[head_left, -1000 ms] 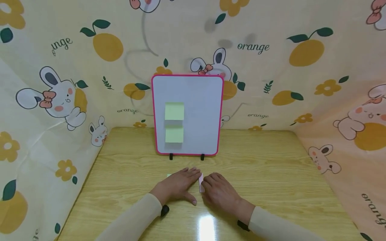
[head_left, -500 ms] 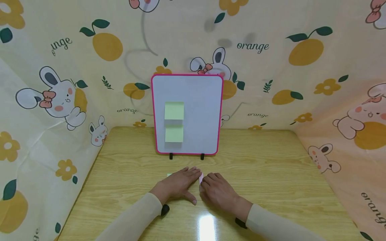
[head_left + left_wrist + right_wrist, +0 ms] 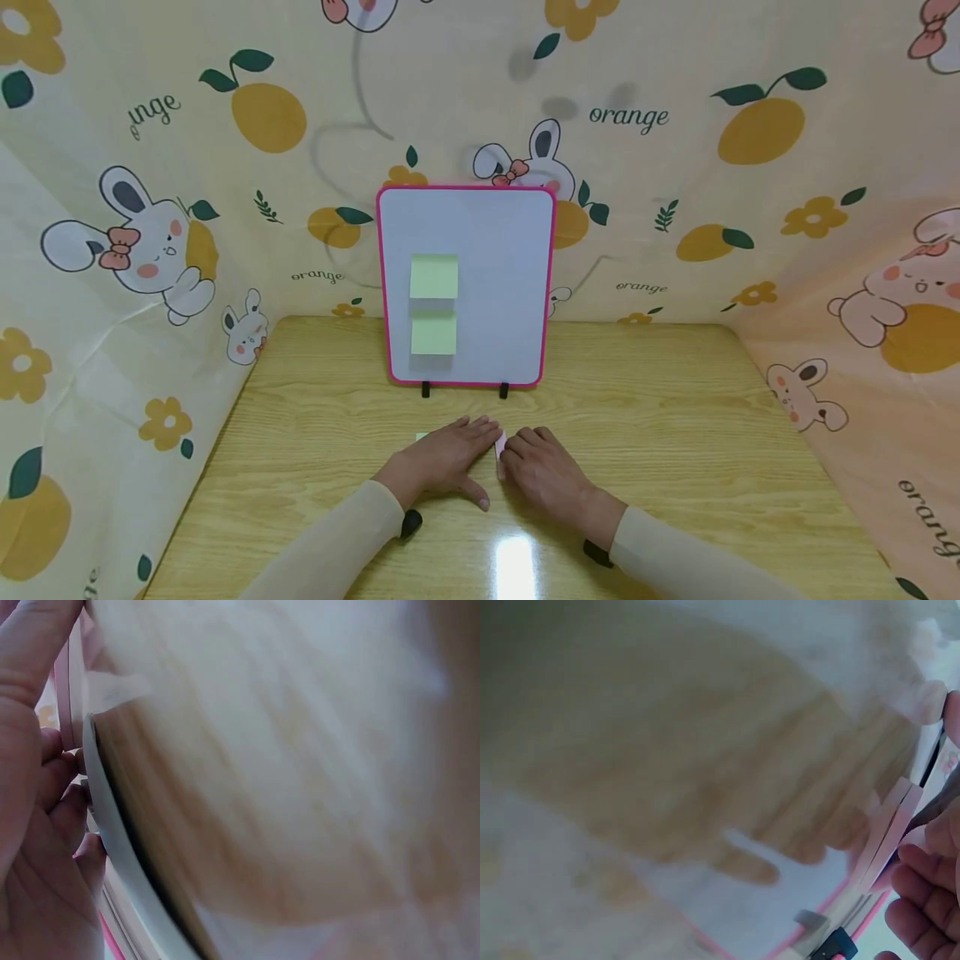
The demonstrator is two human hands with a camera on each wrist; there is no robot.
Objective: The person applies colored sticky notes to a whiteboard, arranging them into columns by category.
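Note:
In the head view my left hand (image 3: 450,458) lies palm down with its fingers extended, pressing on the table in front of the whiteboard. A strip of a pink sticky note pad (image 3: 500,446) shows at its fingertips. My right hand (image 3: 546,475) has curled fingers at the pad's right edge and pinches there; its fingertips are hidden. In the right wrist view the pink pad's layered edge stands beside the right fingers (image 3: 922,900). A pale green corner (image 3: 422,436) peeks out behind the left hand. The left fingers (image 3: 71,810) also appear in the left wrist view.
A pink-framed whiteboard (image 3: 502,275) stands upright on black feet (image 3: 426,389) at the back of the wooden table (image 3: 660,417). An upper green sticky note (image 3: 433,276) and a lower green one (image 3: 433,333) are on it. Patterned cloth (image 3: 465,67) walls the table's back and sides.
My right hand has shifted slightly left and up along the pink pad's edge. The left hand stays in place.

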